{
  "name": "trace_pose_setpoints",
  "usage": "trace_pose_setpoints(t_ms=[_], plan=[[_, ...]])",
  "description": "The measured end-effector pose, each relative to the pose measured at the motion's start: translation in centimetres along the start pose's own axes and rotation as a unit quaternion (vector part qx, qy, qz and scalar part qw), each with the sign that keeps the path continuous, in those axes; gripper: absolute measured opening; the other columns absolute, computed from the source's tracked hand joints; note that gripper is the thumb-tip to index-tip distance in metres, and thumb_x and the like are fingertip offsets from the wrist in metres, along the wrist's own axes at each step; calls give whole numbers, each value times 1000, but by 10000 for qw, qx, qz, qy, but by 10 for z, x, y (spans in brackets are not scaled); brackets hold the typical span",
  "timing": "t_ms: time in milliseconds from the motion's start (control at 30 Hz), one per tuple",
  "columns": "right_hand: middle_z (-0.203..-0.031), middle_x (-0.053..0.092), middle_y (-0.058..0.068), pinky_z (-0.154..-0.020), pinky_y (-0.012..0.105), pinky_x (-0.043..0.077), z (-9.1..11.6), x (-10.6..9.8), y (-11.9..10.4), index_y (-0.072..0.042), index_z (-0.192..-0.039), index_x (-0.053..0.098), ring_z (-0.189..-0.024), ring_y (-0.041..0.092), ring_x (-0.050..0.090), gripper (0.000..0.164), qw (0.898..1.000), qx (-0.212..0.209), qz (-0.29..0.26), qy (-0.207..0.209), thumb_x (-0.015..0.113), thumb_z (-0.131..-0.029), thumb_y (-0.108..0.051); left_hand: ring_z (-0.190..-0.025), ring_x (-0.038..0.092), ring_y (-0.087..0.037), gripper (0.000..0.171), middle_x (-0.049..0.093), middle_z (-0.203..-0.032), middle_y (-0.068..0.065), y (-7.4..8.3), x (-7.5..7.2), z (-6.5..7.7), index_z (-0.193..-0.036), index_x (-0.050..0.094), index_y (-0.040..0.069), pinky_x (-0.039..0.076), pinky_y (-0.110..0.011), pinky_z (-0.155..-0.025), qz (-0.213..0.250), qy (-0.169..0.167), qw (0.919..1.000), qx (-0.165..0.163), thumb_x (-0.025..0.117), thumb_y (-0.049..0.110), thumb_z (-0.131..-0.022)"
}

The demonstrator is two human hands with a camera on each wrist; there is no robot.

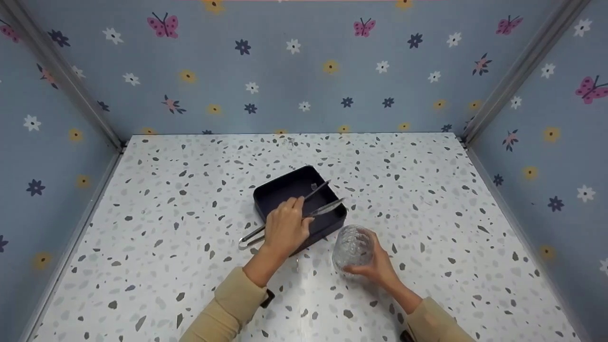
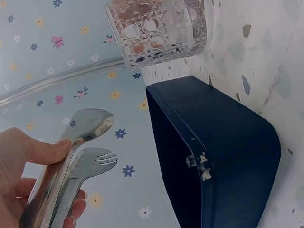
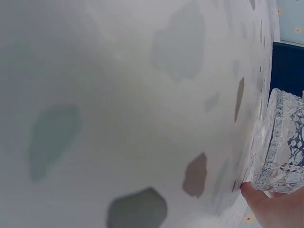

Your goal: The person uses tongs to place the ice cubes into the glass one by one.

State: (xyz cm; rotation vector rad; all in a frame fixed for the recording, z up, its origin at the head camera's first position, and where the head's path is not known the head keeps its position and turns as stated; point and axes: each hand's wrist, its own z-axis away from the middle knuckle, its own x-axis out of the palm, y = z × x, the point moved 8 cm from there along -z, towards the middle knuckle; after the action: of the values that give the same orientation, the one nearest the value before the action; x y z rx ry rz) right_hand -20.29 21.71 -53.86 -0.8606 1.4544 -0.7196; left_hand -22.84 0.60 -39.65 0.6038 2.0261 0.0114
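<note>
My left hand (image 1: 286, 225) holds a pair of metal tongs (image 1: 327, 207) over the dark navy box (image 1: 330, 227). In the left wrist view the tongs (image 2: 90, 126) show one spoon-shaped end and one forked end, spread slightly apart, with thumb and fingers wrapped round the arms. The box is rectangular, open at the top, with a small metal clasp (image 2: 204, 168) on its side. To the right, my right hand (image 1: 377, 263) grips a clear cut-glass tumbler (image 1: 352, 249), thumb and fingers around its side. The tumbler (image 3: 285, 147) stands close to the box's near right corner.
A white speckled tabletop (image 1: 190, 190) lies under everything. Blue panels (image 1: 304, 71) printed with flowers and butterflies close off the back and both sides, with grey metal strips (image 1: 517, 71) at the corners.
</note>
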Motion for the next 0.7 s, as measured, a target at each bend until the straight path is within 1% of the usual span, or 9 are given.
trace_pose_setpoints(t_ms=[133,467,700], plan=[[-120,49,12,-88,46,37,0,0,-1,-16,-131,34,-108,29,47,98,10000,-12,-34,-2,86,-49,-28,-73,60,-27,45,62,-90,-13,-6,5,-3,-103,61,-3,49,-35,-58,-73,-80,9999,-116,74,24,-69],[-123,47,11,-90,47,36,0,-1,0,-17,-132,33,-111,30,45,99,10000,48,-3,-36,85,-49,-33,-73,58,-29,43,61,-88,-14,-23,22,-11,-102,61,-4,48,-38,-59,-108,-452,9976,-519,73,21,-70],[-122,49,12,-89,46,36,0,1,-2,-14,-132,32,-110,30,47,95,9997,-229,5,-119,83,-55,-31,-73,58,-29,38,60,-86,-13,-32,35,-14,-98,61,-3,48,-39,-59,-230,-765,9941,-736,72,22,-71]])
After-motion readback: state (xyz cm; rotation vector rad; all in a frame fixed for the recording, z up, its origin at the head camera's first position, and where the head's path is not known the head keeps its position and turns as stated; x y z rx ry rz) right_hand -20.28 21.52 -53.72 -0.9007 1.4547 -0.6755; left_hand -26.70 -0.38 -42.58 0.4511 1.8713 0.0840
